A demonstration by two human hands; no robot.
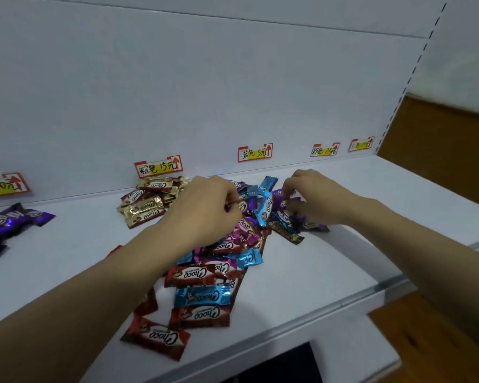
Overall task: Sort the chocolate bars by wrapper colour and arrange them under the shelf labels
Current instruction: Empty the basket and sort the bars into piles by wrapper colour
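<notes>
A mixed heap of chocolate bars (205,275) in red, blue, pink and purple wrappers lies in the middle of the white shelf (315,272). Gold bars (147,201) are grouped under the brown label (158,168). Purple bars (3,225) lie at the far left under another label (4,185). My left hand (205,208) rests on the heap with fingers curled; what they pinch is hidden. My right hand (310,197) pinches a purple-wrapped bar (281,200) at the heap's far end, beside a blue bar (266,200).
Three more labels sit on the back panel: a blue one (255,152), then two at the right (324,149) (361,144). The shelf's front edge (357,294) runs diagonally at the lower right. Wooden floor (440,341) shows below.
</notes>
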